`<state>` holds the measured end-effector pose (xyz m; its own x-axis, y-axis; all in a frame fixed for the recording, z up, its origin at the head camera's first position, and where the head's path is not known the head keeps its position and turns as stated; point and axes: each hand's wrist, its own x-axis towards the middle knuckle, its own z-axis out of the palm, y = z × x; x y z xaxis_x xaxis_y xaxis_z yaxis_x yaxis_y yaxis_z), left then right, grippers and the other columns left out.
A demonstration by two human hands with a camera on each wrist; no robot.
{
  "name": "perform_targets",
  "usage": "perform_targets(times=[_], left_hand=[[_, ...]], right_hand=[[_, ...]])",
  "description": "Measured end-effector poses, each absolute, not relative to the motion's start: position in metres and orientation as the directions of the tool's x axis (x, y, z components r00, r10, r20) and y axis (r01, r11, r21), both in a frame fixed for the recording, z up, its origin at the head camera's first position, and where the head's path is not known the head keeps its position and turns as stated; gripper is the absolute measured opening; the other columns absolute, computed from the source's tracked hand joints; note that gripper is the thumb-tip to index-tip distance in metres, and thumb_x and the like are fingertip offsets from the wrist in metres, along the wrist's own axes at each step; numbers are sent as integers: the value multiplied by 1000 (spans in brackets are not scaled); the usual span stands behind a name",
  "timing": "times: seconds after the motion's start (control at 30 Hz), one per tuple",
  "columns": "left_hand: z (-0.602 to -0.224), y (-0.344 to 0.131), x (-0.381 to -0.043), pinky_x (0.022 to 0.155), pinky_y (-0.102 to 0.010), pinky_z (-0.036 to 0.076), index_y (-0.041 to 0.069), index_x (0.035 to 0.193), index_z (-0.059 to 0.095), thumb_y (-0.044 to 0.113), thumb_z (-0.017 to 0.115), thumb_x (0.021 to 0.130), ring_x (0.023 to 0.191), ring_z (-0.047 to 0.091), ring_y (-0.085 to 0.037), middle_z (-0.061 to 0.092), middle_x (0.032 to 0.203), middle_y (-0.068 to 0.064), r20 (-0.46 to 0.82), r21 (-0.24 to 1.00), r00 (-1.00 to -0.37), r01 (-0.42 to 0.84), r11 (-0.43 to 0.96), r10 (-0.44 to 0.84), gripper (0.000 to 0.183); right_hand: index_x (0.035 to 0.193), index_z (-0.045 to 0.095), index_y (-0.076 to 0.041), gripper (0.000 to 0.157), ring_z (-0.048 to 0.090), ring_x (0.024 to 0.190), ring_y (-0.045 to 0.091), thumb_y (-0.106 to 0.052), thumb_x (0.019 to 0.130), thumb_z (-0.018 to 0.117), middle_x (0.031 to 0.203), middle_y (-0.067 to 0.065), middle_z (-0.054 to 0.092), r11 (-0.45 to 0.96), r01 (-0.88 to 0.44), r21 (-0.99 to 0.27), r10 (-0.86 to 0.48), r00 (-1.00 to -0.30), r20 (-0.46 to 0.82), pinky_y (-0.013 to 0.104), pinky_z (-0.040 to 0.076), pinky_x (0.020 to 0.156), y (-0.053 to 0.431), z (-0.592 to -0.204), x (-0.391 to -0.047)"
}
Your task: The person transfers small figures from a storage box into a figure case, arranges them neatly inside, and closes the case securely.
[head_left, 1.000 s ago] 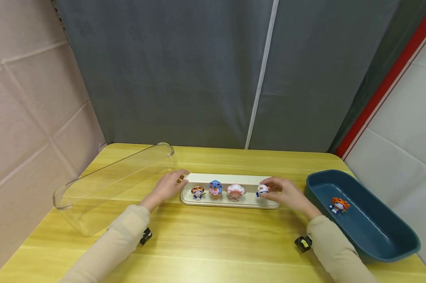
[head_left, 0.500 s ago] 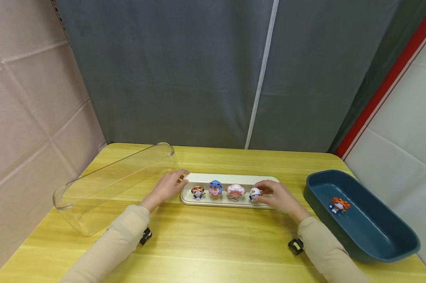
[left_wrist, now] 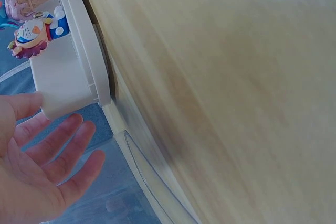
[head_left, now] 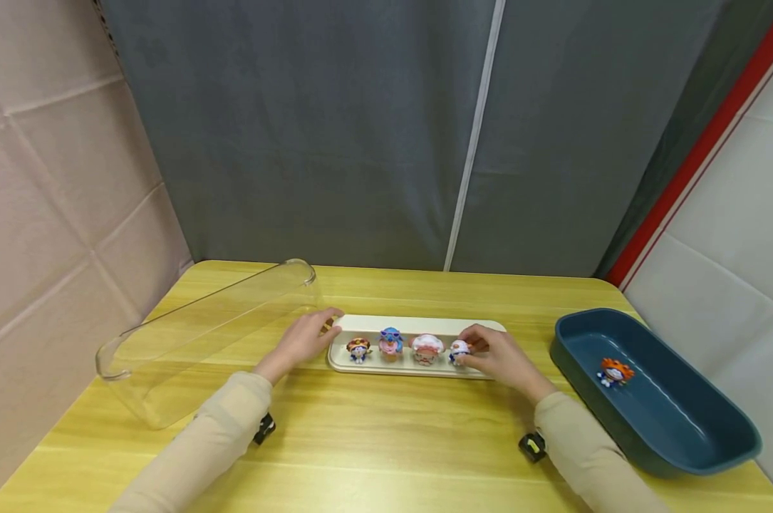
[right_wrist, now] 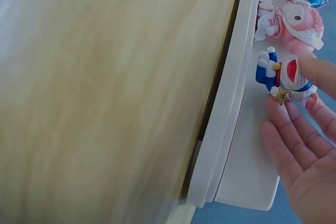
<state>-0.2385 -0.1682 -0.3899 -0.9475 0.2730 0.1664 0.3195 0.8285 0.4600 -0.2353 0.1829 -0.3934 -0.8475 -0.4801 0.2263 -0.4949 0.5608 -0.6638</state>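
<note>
A long cream tray (head_left: pixel 402 368) holds a row of small toy figurines. My right hand (head_left: pixel 504 360) pinches a blue-and-white cat figurine (right_wrist: pixel 293 73) in a white hat, thumb on one side and fingers on the other, toward the tray's right end. The figurine stands close beside a pink figurine (head_left: pixel 427 349) in a white hat. Further left are a blue-topped figurine (head_left: pixel 390 343) on an ice-cream cone and a figurine with a patterned hat (head_left: pixel 359 350). At the tray's left end, my left hand (head_left: pixel 301 342) touches the corner with its thumb, the other fingers relaxed.
A clear curved plastic cover (head_left: pixel 213 335) lies on the wooden table (head_left: pixel 386 442) at left, near the left forearm. To the right, beside the right forearm, stands a deep dark-blue bin (head_left: pixel 687 413) with an orange-maned figurine (head_left: pixel 615 372) inside. A grey curtain (head_left: pixel 335 142) hangs behind.
My right hand has slid the white-hatted cat figurine leftward along the tray, up toward the pink figurine. My left hand stays at the tray's left end.
</note>
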Motion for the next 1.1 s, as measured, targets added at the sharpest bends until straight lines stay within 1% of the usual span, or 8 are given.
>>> perform_targets(times=[0.4, 0.77, 1.1], left_hand=[[-388, -167, -237, 73, -39, 46, 9, 117, 54, 20, 54, 89, 88, 57, -23, 61, 99, -9, 172, 461, -946, 325, 826, 276, 30], [-388, -167, -237, 73, -39, 46, 9, 116, 54, 20, 55, 89, 88, 57, -22, 61, 99, -9, 175, 463, -945, 328, 824, 278, 30], [-390, -168, -238, 73, -38, 47, 9, 116, 55, 20, 55, 89, 87, 57, -22, 61, 98, -8, 178, 460, -944, 330, 824, 279, 29]], right_hand=[[96, 59, -9, 25, 57, 76, 13, -15, 75, 71, 89, -1, 59, 589, -498, -636, -462, -854, 240, 31, 48, 70, 178, -395, -233], [95, 58, -9, 25, 57, 75, 12, -16, 75, 71, 85, -1, 59, 626, -488, -608, -446, -864, 235, 31, 48, 68, 175, -395, -233], [97, 56, -9, 26, 57, 76, 14, -17, 76, 70, 87, 1, 59, 636, -474, -609, -443, -870, 215, 31, 48, 69, 175, -395, -233]])
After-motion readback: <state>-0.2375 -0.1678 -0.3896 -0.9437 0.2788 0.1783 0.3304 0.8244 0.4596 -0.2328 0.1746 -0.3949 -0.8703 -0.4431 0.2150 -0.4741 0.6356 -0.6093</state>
